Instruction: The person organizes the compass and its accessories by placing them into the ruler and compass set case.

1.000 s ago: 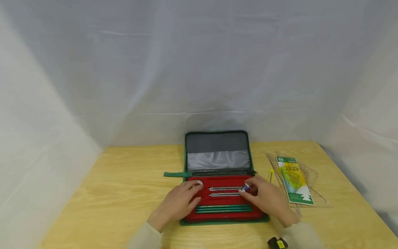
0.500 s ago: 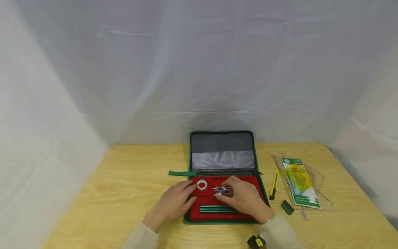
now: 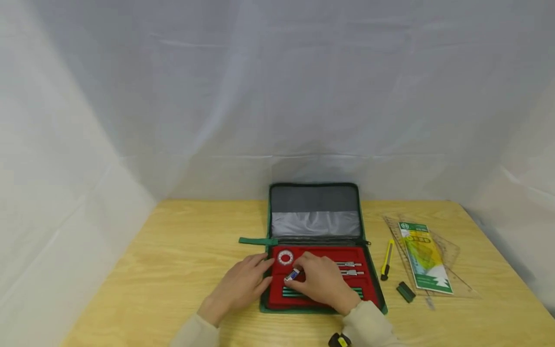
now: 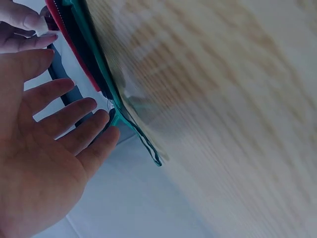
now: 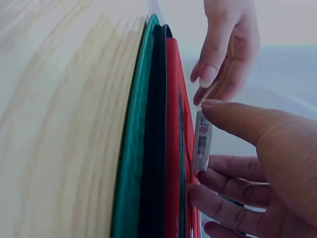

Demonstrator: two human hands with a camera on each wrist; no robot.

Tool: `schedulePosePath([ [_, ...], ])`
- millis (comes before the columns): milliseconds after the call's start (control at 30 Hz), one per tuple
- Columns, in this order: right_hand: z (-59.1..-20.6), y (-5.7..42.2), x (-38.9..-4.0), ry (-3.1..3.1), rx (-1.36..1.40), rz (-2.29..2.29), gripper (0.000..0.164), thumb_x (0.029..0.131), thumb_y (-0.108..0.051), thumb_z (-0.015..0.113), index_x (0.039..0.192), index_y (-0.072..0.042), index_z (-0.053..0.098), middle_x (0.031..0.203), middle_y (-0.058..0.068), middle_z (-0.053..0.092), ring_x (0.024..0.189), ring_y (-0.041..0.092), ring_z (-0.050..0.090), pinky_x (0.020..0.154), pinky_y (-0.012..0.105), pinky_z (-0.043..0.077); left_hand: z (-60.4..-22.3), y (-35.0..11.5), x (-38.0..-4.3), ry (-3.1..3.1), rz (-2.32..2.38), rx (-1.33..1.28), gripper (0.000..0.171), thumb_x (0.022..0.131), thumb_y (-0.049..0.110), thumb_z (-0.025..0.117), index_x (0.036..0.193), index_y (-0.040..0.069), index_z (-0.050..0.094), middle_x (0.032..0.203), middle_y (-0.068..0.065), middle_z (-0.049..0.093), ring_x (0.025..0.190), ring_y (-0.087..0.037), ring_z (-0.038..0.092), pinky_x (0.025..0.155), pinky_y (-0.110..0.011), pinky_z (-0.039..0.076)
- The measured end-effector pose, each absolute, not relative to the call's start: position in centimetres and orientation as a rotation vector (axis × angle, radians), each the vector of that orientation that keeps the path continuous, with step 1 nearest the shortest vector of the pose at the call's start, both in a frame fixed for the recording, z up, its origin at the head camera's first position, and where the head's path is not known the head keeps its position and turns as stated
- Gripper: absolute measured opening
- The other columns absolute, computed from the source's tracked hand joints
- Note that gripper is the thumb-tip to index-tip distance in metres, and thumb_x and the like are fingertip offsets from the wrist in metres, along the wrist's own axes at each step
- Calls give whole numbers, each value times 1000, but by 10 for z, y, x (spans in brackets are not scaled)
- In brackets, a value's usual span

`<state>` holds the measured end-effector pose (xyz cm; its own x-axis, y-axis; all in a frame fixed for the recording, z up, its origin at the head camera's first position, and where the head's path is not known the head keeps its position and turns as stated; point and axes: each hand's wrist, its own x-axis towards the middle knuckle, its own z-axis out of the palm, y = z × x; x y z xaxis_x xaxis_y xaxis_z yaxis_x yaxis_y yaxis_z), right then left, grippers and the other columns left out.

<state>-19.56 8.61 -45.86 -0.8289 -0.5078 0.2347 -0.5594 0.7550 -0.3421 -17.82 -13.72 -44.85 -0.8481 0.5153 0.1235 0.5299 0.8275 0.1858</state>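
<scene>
My right hand (image 3: 322, 279) pinches a small white eraser (image 3: 292, 275) with a printed sleeve between thumb and fingers. It is above the red tray (image 3: 318, 251) of an unzipped green case (image 3: 270, 309). The right wrist view shows a barcode on the eraser (image 5: 201, 141). My left hand (image 3: 244, 282) lies at the tray's left edge, fingers extended and holding nothing. In the tray, a white ring-shaped piece (image 3: 279, 254) sits at upper left. Two silver compass-like tools (image 3: 352, 273) and several green pencils (image 3: 357, 291) are partly hidden by my right hand.
Right of the case lie a yellow utility knife (image 3: 388, 260), a dark green block (image 3: 406, 292) and a printed green-and-yellow packet (image 3: 426, 260) over clear set squares (image 3: 464, 286). A black-and-yellow object (image 3: 339, 340) is near my right sleeve. The case lid (image 3: 314, 198) stands raised behind.
My right hand has carried the eraser leftward across the tray, uncovering the tools' right ends. My left hand has drawn back slightly from the white ring. The view has shifted a little.
</scene>
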Motion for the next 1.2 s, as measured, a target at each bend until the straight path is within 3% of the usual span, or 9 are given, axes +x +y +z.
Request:
schedulePosePath([
  [300,-462,76,-194,-2803,810,508,38,76,-54,74,85,-19,67,72,-11,50,60,5,46,56,27,42,-450,-137,-177,-2933,-341,-845,42,98,32,53,132,6,56,137,-14,49,124,-28,47,97,-48,42],
  [567,-464,78,-192,-2809,810,553,42,74,-56,75,89,-18,66,77,-10,52,64,6,49,59,29,43,-454,-135,-178,-2940,-340,-843,41,98,32,53,130,7,58,137,-14,49,125,-28,46,97,-48,42],
  [767,-459,85,-193,-2825,873,636,30,81,-45,74,94,-18,70,83,-9,57,69,6,51,64,32,45,-453,-135,-177,-2943,-371,-845,40,98,31,53,130,7,59,137,-13,49,125,-27,45,96,-48,42],
  [933,-458,87,-193,-2791,898,644,19,83,-33,75,90,-16,71,81,-8,58,67,7,52,61,29,44,-453,-135,-176,-2946,-388,-847,40,98,31,53,130,7,58,138,-13,49,126,-27,45,97,-48,42],
  [1200,-464,84,-193,-2812,848,649,18,81,-35,76,81,-18,69,73,-12,54,62,3,48,58,25,43,-453,-135,-176,-2943,-384,-847,40,98,30,53,130,5,59,137,-14,49,125,-28,45,97,-48,42],
])
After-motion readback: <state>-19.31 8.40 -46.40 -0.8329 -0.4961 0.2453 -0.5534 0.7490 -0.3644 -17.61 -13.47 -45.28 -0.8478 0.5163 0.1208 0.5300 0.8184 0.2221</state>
